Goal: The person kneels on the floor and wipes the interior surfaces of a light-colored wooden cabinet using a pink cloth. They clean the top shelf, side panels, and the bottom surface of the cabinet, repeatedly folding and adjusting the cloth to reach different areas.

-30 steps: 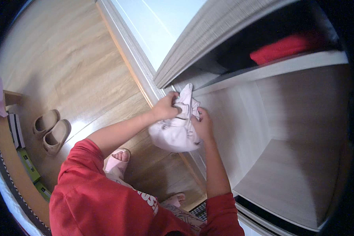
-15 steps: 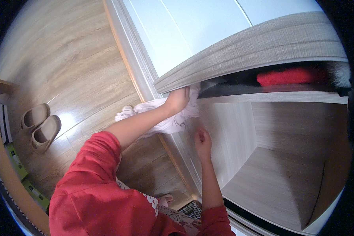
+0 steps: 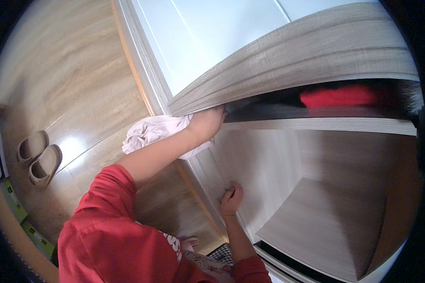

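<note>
My left hand is at the left end of the upper shelf, under the edge of the wood-grain panel. Its fingers are curled and their tips are partly hidden. A crumpled pale pink cloth, perhaps a garment, hangs bunched behind that wrist and forearm, and my left hand appears closed on part of it. Lower down, my right hand is by the cabinet's side wall, its fingers curled in and slightly blurred, with nothing visible in them. Deeper on the upper shelf lies a red fluffy item.
Below the shelf board is a wood-grain compartment. A pale door panel is above. Beige slippers rest on the wooden floor to the left, near green boxes. A white furry item is at the far right.
My left hand has shifted slightly left, and the pink cloth now bunches more to its left. My right hand has moved down and left along the side wall. The whole view has shifted a little.
</note>
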### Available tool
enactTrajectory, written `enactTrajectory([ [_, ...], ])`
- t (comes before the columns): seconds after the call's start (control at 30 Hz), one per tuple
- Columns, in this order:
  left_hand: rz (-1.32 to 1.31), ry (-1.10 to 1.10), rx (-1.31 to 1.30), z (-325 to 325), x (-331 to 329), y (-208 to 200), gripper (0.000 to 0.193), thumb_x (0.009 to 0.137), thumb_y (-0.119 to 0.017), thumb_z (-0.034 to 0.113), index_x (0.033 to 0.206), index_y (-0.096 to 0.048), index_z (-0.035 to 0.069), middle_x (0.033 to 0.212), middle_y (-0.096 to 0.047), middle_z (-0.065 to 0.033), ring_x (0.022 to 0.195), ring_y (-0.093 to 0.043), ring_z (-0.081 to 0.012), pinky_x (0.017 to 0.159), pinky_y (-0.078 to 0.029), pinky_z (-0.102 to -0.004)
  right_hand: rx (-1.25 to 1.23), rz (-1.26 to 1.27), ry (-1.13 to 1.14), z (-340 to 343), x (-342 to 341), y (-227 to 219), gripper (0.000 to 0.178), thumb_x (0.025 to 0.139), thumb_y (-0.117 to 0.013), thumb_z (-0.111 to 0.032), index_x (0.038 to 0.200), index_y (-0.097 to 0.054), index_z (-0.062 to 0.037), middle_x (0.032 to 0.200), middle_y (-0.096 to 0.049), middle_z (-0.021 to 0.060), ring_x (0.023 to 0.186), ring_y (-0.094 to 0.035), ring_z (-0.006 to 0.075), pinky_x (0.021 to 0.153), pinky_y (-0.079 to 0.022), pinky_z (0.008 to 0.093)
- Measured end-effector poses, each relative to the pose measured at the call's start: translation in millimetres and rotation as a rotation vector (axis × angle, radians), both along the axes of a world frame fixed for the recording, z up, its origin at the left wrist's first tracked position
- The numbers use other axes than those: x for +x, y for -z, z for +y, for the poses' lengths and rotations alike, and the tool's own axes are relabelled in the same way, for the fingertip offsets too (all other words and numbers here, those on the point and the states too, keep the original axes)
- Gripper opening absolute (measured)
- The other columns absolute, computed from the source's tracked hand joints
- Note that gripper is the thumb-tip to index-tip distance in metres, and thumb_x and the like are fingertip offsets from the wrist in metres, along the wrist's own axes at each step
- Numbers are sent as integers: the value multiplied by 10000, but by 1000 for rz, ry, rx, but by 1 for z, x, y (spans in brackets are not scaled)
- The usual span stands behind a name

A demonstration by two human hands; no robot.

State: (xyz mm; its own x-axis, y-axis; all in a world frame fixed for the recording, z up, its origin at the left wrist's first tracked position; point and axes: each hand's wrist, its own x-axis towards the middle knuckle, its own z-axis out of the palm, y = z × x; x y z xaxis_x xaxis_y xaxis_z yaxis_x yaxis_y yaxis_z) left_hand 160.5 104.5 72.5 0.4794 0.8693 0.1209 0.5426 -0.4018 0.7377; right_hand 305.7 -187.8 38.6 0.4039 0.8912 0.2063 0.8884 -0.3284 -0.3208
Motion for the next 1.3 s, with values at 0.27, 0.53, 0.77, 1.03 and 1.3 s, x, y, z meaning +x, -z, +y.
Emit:
enactTrajectory([
  [0.27,-47,255,-83,38,17,41,325,761,-509,45,1081,-529,-5,1147,-522,-255,1046,-527,-381,840,-446,-434,33,-27,-25,3,3,5,241,826,-446,-62,1026,-551,21,968,-571,206,909,-539,363,803,-420,420],
  [0.53,-221,112,-45,19,20,43,530,739,-499,2,1266,-445,31,1260,-458,-255,1197,-407,-389,1018,-313,-403,28,2,14,3,-1,5,258,821,-434,-73,1028,-556,18,977,-572,201,912,-537,357,815,-415,424],
  [0.77,-100,210,-196,45,40,31,405,805,-478,43,1210,-491,40,1234,-481,-225,1169,-426,-362,985,-335,-401,-20,-21,53,5,0,10,295,815,-417,-95,1046,-531,49,1006,-554,217,947,-514,368,862,-387,424],
  [1.03,-356,-84,104,27,39,24,286,850,-460,75,1118,-547,27,1144,-537,-214,1081,-491,-340,914,-385,-398,-59,113,72,-2,4,10,287,809,-459,-136,1041,-531,18,989,-556,218,923,-510,388,832,-389,461],
  [1.3,-637,-82,51,20,22,32,255,919,-416,137,1078,-580,24,1103,-569,-198,1024,-535,-323,869,-419,-388,-11,15,30,5,-4,2,236,820,-439,-85,993,-545,36,929,-556,216,862,-524,388,770,-410,434],
])
